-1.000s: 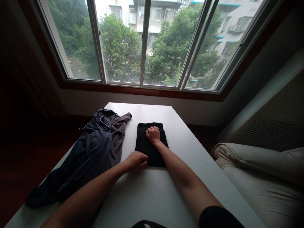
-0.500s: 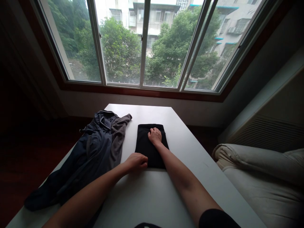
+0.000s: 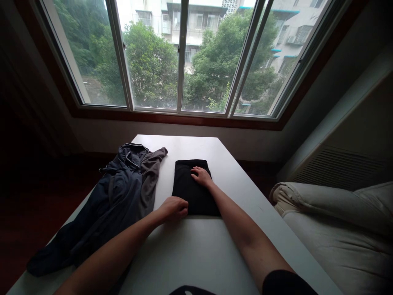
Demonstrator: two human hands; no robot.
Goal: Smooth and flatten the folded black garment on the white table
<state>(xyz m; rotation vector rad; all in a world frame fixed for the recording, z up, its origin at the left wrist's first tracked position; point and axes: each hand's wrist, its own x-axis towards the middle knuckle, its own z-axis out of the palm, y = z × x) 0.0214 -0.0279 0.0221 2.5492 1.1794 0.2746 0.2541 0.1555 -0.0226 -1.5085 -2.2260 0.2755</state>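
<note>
A black folded garment (image 3: 192,192) lies flat on the white table in front of me as a neat rectangle. At its near left corner my left hand (image 3: 174,208) is closed, with curled fingers gripping the edge; the fingertips are partly hidden. My right hand (image 3: 202,176) rests palm down on the upper right part of the fabric, its fingers loosely apart. To the left of the garment, a dark blue and grey jacket (image 3: 123,196) is spread in a crumpled heap, its lower end behind my left forearm.
The white table (image 3: 196,254) narrows toward a wall below a wide sliding window (image 3: 179,61). On the right, beside the table, is a pale cushioned seat (image 3: 334,229). A slatted vent panel (image 3: 337,168) stands behind it.
My right hand has slid slightly right over the black garment, and its fingers are more spread. My left hand stays at the near left corner. The whole view has shifted a little.
</note>
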